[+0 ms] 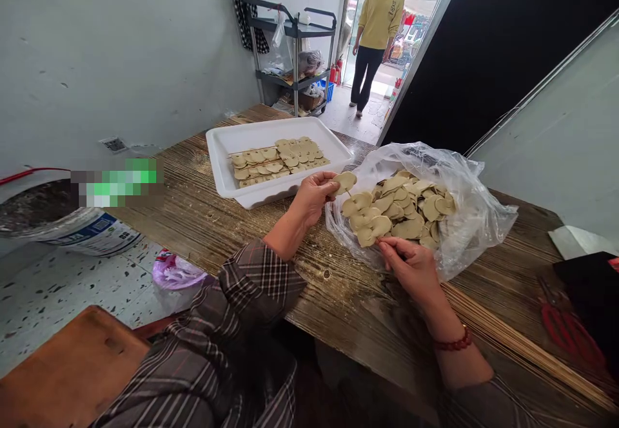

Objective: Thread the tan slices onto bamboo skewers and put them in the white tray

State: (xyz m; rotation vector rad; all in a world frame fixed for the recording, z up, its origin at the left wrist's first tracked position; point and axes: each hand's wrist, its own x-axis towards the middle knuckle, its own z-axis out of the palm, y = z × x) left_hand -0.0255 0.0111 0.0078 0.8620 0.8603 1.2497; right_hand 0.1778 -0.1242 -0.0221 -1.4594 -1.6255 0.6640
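My left hand (315, 197) pinches a thin, round beige slice (345, 182) at the upper end of a thin skewer. Lower down, my right hand (411, 265) is closed round the skewer's other end. Several threaded slices (368, 222) sit along the skewer between my hands, overlapping one another. Behind them an open clear plastic bag (476, 212) holds a heap of loose slices (409, 202). Left of the bag stands a white tray (223, 173) with rows of filled skewers (271, 162) lying in it. What food the slices are, I cannot tell.
Bare skewers (512, 338) lie on the wooden table (193, 193) at right, near red-handled scissors (570, 334). A bucket (101, 238) is at left, above a brown stool (72, 367). A trolley (294, 60) stands behind; a person in yellow (382, 15) is at the doorway.
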